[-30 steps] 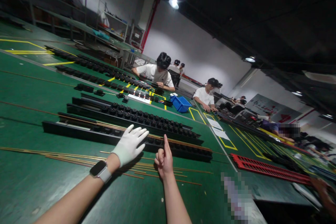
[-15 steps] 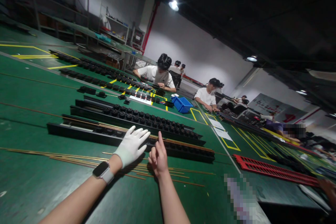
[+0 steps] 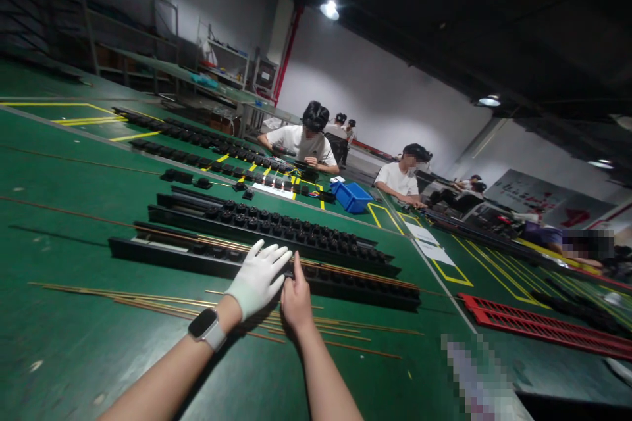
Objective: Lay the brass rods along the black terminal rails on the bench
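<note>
My left hand (image 3: 259, 279), in a white glove, lies open with spread fingers over the front black channel rail (image 3: 172, 258); its fingertips reach the thin brass-coloured rods (image 3: 355, 272) running along the rail. Close beside it is my bare right hand (image 3: 297, 299). Its index finger is stretched out to the rods and its other fingers are curled, with nothing visible in them. Whether the fingertip presses on a rod I cannot tell. Loose brass-coloured rods (image 3: 162, 302) lie on the green table (image 3: 64, 355) in front of the rail, partly hidden by my forearms.
Behind stand more black rails (image 3: 197, 218) with rows of round black parts (image 3: 261, 216). A blue bin (image 3: 351, 197) and white papers (image 3: 428, 243) lie farther back. To the right is a red slotted strip (image 3: 538, 325). Several people, including one person (image 3: 303, 141), sit across the table.
The view has shifted, so the table scene sits farther right. My right hand has turned, showing more of its back, and its index finger is closer to my left hand.
</note>
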Demonstrator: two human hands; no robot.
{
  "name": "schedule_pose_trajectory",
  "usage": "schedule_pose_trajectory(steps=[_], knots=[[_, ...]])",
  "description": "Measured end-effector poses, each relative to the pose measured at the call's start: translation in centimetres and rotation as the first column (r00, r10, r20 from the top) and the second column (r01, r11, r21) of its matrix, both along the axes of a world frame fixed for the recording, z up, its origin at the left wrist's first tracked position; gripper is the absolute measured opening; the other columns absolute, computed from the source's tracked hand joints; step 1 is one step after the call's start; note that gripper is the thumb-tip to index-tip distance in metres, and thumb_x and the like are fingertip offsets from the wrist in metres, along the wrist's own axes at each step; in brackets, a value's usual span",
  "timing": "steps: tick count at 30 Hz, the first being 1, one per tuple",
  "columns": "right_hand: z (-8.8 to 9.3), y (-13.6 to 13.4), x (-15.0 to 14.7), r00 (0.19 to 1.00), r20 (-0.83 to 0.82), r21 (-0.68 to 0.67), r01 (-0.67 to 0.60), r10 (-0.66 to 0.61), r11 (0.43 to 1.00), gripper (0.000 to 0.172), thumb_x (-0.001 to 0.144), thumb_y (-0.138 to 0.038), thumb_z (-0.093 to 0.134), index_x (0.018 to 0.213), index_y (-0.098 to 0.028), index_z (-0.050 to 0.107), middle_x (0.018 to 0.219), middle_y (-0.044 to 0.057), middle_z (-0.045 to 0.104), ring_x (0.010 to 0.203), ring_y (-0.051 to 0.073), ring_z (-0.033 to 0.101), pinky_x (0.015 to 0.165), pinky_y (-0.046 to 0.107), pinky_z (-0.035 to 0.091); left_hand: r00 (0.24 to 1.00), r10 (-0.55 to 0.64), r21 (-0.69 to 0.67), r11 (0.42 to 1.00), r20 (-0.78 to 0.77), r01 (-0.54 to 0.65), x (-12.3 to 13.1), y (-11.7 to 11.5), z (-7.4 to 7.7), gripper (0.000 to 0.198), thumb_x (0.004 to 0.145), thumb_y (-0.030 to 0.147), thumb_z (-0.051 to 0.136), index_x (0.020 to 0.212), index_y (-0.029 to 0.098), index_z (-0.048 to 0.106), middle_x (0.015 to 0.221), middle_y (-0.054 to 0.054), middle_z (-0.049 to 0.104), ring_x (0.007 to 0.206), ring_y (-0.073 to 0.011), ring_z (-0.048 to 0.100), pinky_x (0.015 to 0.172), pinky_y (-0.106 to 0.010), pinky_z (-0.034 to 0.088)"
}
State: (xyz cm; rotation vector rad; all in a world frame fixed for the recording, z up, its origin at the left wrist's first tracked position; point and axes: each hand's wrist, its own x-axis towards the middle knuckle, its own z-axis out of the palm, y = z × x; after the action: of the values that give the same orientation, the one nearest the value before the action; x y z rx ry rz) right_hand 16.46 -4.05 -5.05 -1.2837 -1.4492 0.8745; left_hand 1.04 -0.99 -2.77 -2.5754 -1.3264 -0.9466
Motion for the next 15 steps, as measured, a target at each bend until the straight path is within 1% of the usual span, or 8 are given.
schedule_pose_trajectory(steps=[1,2,4,6,7,9,12,15], knots=[[0.19,-0.13,0.10,0.991,0.127,0.033,0.027,-0.031,0.999,0.074,0.096,-0.032,0.041,0.166,-0.011,0.026,0.054,-0.006,0.054,0.046,0.014,0.042,0.051,0.024,0.034,1.000,0.003,-0.002,1.000,-0.001,-0.003,0.01,0.00,0.00,0.052,0.097,0.035,0.055,0.148,0.027,0.056,0.149,-0.007,0.063,0.138,-0.0289,0.055,0.126,-0.057,0.024],[0.41,-0.24,0.21,0.967,0.249,0.064,0.046,-0.061,0.997,0.072,0.097,-0.030,0.040,0.166,-0.012,0.027,0.059,-0.003,0.059,0.049,0.015,0.046,0.053,0.025,0.036,1.000,0.005,-0.005,1.000,-0.002,-0.005,0.01,0.00,-0.01,0.052,0.097,0.034,0.055,0.148,0.027,0.056,0.149,-0.007,0.063,0.138,-0.0289,0.055,0.126,-0.057,0.024],[0.81,-0.37,0.39,0.883,0.459,0.083,0.065,-0.096,0.994,0.071,0.097,-0.026,0.037,0.166,-0.012,0.025,0.066,0.002,0.066,0.054,0.018,0.053,0.057,0.027,0.038,1.000,0.007,-0.011,1.000,-0.010,-0.007,-0.02,0.01,-0.03,0.053,0.096,0.034,0.055,0.149,0.028,0.055,0.149,-0.007,0.062,0.139,-0.0292,0.054,0.126,-0.058,0.025],[1.08,-0.43,0.47,0.791,0.605,0.063,0.070,-0.094,0.996,0.073,0.097,-0.022,0.036,0.167,-0.012,0.022,0.071,0.006,0.070,0.058,0.020,0.058,0.059,0.028,0.039,1.000,0.004,-0.013,1.000,-0.021,-0.004,-0.04,-0.02,0.03,0.054,0.095,0.033,0.055,0.149,0.027,0.055,0.150,-0.007,0.062,0.139,-0.0297,0.054,0.126,-0.058,0.025],[1.14,-0.44,0.47,0.753,0.652,0.054,0.075,-0.092,0.996,0.073,0.096,-0.021,0.036,0.167,-0.012,0.020,0.072,0.007,0.071,0.059,0.021,0.060,0.059,0.028,0.039,1.000,0.003,-0.010,1.000,-0.025,-0.004,-0.03,-0.06,0.11,0.054,0.095,0.033,0.055,0.149,0.026,0.055,0.151,-0.007,0.061,0.139,-0.0299,0.054,0.126,-0.057,0.025],[1.14,-0.44,0.44,0.703,0.706,0.044,0.084,-0.091,0.995,0.074,0.097,-0.020,0.036,0.168,-0.012,0.016,0.074,0.008,0.072,0.061,0.022,0.064,0.060,0.028,0.040,0.999,0.018,0.006,1.000,-0.027,-0.018,0.08,-0.21,0.34,0.055,0.096,0.030,0.051,0.151,0.022,0.053,0.153,-0.008,0.059,0.142,-0.0300,0.051,0.127,-0.056,0.023],[0.96,-0.41,0.44,0.668,0.738,0.044,0.093,-0.095,0.995,0.074,0.098,-0.019,0.036,0.168,-0.013,0.013,0.073,0.007,0.073,0.063,0.022,0.066,0.061,0.028,0.042,0.995,0.097,0.030,0.995,-0.018,-0.096,0.48,-0.54,0.67,0.057,0.099,0.031,0.046,0.154,0.019,0.048,0.159,-0.010,0.052,0.150,-0.0324,0.043,0.129,-0.058,0.018],[0.75,-0.39,0.52,0.658,0.747,0.045,0.096,-0.097,0.994,0.074,0.099,-0.019,0.037,0.169,-0.015,0.011,0.073,0.006,0.074,0.062,0.022,0.066,0.061,0.027,0.042,0.985,0.171,0.017,0.985,-0.024,-0.171,0.88,-0.77,0.69,0.058,0.100,0.042,0.048,0.153,0.020,0.051,0.159,-0.011,0.052,0.151,-0.0373,0.040,0.128,-0.064,0.012]])
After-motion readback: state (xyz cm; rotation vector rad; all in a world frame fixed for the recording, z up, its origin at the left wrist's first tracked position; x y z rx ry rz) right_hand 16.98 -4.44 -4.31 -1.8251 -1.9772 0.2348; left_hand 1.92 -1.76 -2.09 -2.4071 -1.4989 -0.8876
